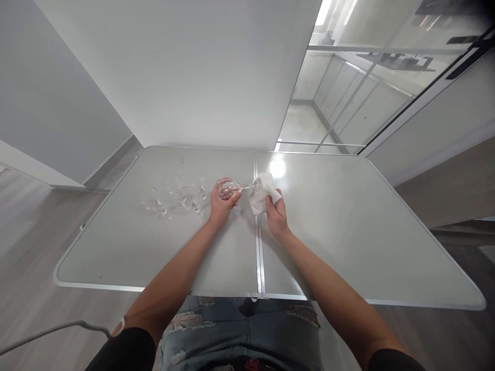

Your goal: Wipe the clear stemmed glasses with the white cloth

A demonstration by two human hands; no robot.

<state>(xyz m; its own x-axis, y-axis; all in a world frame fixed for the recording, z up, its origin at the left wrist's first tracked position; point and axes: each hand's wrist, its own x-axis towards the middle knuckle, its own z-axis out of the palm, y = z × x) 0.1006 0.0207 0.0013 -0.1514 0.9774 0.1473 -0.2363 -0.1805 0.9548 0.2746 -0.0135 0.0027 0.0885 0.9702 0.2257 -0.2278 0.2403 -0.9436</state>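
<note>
A clear wine glass [231, 188] lies sideways in the air above the table, its bowl to the left and its stem pointing right. My left hand [221, 201] is closed around the bowl. At the foot end, my right hand [277, 212] grips a white cloth [258, 198], which is pressed against the foot and partly covers it. Left of my left hand, several more clear stemmed glasses [187, 196] stand in a group on the table; their outlines overlap and are faint.
The light folding table [332, 232] has a metal rim and a metal seam down its middle. A white wall [201, 77] rises behind it, with a glass-paned door [328, 103] at the back right. A pale cable [58, 328] runs to my left arm.
</note>
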